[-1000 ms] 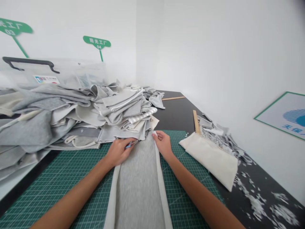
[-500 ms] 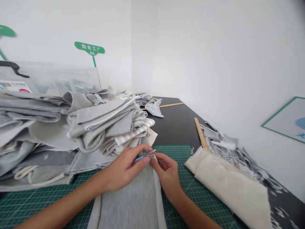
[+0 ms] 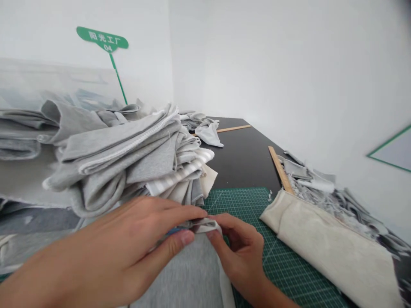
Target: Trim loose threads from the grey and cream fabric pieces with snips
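Note:
My left hand (image 3: 135, 239) is closed round small blue-handled thread snips (image 3: 176, 230), mostly hidden by its fingers. The metal blades lie against the folded pale corner of a grey cloth piece (image 3: 189, 273). Between thumb and fingers, my right hand (image 3: 240, 248) pinches that corner from the other side. The cloth runs down towards me, with a lighter border along its right side, over a green cutting mat (image 3: 237, 201).
Piled grey fabric pieces (image 3: 128, 149) rise at the left, just beyond my left hand. A folded cream cloth (image 3: 327, 244) lies at the right beside a wooden ruler (image 3: 281, 170) and grey scraps (image 3: 340, 205). A green sign (image 3: 102, 39) stands behind the pile.
My left hand has come closer to the camera, and its fingers now cover more of the snips. The blades have moved onto the cloth's corner. The view has shifted slightly.

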Motion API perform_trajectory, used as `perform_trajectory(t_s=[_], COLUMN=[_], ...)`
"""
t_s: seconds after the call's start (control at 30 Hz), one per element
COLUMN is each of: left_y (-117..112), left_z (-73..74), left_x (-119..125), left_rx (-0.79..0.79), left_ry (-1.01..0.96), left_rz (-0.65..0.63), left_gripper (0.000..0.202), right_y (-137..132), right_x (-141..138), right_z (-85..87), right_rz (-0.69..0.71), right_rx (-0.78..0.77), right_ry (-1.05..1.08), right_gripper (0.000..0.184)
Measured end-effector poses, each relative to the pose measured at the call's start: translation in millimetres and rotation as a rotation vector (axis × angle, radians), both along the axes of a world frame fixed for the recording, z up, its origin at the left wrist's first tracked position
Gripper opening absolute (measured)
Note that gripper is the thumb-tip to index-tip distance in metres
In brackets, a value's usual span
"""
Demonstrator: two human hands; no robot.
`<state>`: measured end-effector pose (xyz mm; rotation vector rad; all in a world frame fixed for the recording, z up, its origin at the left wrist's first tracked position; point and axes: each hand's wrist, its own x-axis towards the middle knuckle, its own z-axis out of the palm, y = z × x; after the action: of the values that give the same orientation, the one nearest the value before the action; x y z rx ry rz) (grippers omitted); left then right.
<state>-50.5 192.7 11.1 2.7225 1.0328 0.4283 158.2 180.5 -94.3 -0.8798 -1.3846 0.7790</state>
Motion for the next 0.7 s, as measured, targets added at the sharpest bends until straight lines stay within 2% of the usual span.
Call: perform_trajectory(t_s=[0.1, 0.3, 0.5, 0.7], left_y=[-1.6, 1.9, 4.5, 7.5], left_z=[-0.7, -11.5, -16.5, -23.8], left_x=[5.2, 5.4, 4.7, 8.8], left_rx=[0.077, 0.216, 0.162, 0.106], left_ry=[-0.008, -0.011, 0.004, -0.200], left_rz=[-0.056, -0.086, -0.106, -0.112], left_gripper=[0.040, 0.038, 0.040, 0.038], right_y=[-0.7, -1.8, -2.6, -5.3], right_x=[0.7, 2.5, 3.0, 1.7], right_z=[-2.6, -3.7, -1.5, -3.3], right_rz=[0.018, 0.028, 0.046, 0.028], right_rx=[0.009, 0.026, 0.090, 0.105], right_ry=[0.016, -0.006, 0.021, 0.014], right_gripper=[0.030, 0.032, 0.042, 0.045])
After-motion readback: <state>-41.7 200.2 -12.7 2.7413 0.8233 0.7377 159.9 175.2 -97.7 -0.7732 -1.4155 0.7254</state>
